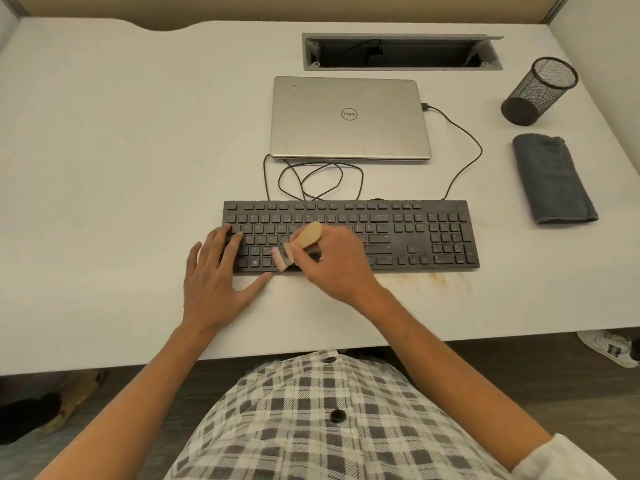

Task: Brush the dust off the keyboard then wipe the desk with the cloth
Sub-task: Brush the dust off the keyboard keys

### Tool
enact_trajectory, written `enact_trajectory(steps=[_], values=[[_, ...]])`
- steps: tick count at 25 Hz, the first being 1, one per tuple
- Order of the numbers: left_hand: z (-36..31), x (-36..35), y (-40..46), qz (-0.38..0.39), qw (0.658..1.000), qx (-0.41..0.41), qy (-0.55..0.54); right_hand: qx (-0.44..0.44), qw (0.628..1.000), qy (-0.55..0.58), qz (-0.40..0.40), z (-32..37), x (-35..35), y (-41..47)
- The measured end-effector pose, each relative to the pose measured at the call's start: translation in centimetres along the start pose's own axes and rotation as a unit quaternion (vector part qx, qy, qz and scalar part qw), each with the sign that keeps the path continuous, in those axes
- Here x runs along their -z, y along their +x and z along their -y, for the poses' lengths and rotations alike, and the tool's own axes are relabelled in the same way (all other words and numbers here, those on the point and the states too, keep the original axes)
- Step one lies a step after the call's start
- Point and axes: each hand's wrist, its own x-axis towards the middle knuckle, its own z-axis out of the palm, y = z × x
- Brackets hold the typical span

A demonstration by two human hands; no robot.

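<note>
A black keyboard (408,233) lies across the middle of the white desk (121,168). My right hand (332,261) grips a small brush with a wooden handle (306,239); its pale bristles touch the lower left keys near the front edge. My left hand (216,271) rests flat with straight fingers on the keyboard's left end, thumb along the front edge. A folded grey cloth (552,180) lies on the desk to the right of the keyboard, apart from both hands.
A shut silver laptop (349,119) sits behind the keyboard, with a looped black cable (318,178) between them. A black mesh pen cup (538,91) stands at the back right. An open cable hatch (401,51) is at the rear. Yellowish stains (436,280) mark the desk in front of the keyboard.
</note>
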Motion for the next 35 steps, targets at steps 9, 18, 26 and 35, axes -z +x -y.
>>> enact_trajectory(steps=[9, 18, 26, 35], values=[[0.9, 0.1, -0.2, -0.001, 0.999, 0.037, -0.036, -0.092, 0.974, -0.134, -0.16, -3.4, 4.7, -4.0], [1.8, 0.0, -0.2, 0.048, 0.99, 0.092, -0.095, 0.016, 0.999, 0.036, -0.013, 5.4, -5.2, 1.5], [1.7, 0.0, 0.1, 0.047, 0.991, 0.092, -0.083, -0.032, 0.991, -0.045, -0.124, 0.6, -1.7, -2.8], [1.1, 0.0, 0.0, 0.029, 0.995, 0.068, -0.067, -0.202, 0.958, -0.106, -0.171, -5.6, 6.5, -7.3]])
